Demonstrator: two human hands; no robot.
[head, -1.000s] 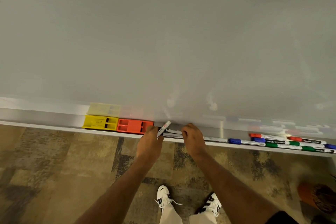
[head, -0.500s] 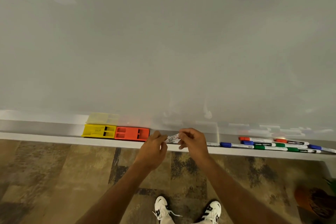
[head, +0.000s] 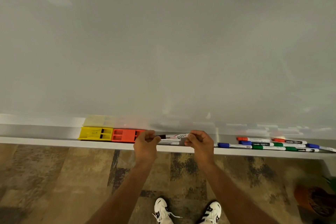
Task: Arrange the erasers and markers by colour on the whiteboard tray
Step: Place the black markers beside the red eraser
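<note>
A white marker (head: 175, 135) with a black tip showing is held level just above the whiteboard tray (head: 54, 142). My left hand (head: 146, 144) pinches its left, black end and my right hand (head: 199, 142) grips its right end. Two more white markers (head: 170, 142) lie in the tray under it. A yellow eraser (head: 95, 133) and an orange-red eraser (head: 124, 135) sit side by side to the left. Red (head: 253, 139), blue (head: 231, 145) and green markers (head: 269, 147) lie in a loose cluster to the right.
The whiteboard (head: 163, 42) fills the view above the tray. Below is patterned carpet (head: 54, 178) with my white shoes (head: 187, 211). An orange pot with a plant (head: 316, 200) stands on the floor at the lower right.
The marker went from tilted in my left hand alone to level between both hands. My hands have since drawn apart along it, and a black tip now shows at its left end.
</note>
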